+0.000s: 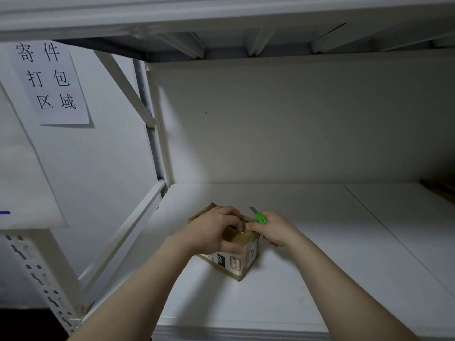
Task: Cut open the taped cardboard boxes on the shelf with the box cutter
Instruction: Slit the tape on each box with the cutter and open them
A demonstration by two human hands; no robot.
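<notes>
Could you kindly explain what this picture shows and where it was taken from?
No machine here: a person works with bare hands, filmed by a camera worn on their head, looking forward and down. On the white shelf board stands a small brown taped cardboard box. The left hand grips its top. The right hand holds a green box cutter, blade out, pointing away from the person, while a fingertip touches the box top. A white paper sign hangs at left.
</notes>
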